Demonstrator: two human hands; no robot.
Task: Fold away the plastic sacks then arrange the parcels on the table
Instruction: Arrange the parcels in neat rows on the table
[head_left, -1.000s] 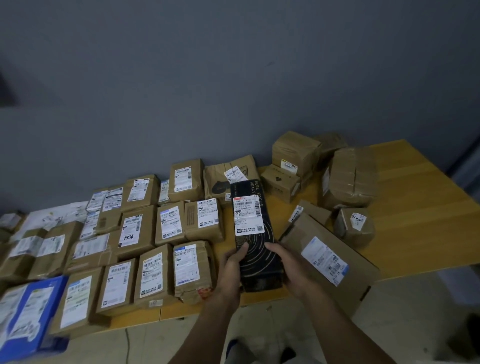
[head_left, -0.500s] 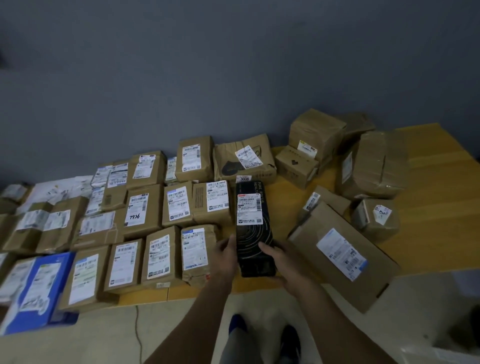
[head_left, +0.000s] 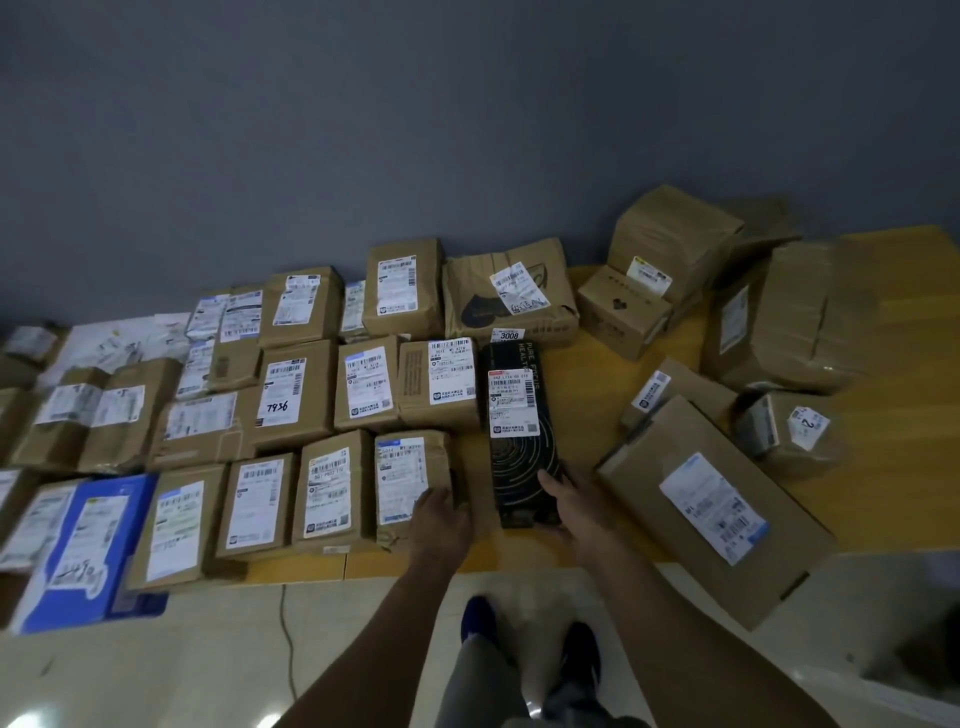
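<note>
black box (head_left: 521, 431): flat on the wooden table (head_left: 909, 467), long side running away from the near edge, between a brown parcel (head_left: 410, 483) and a long carton (head_left: 711, 504). right grip (head_left: 576, 512): holds the box's near right corner, thumb on top. left grip (head_left: 441, 525): off the box, resting on the brown parcel; finger curl cannot be told. room: grey wall (head_left: 467, 130), pale floor (head_left: 182, 665).

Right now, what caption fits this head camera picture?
Left hand touches a brown parcel, right hand holds the black parcel on the table.
</note>
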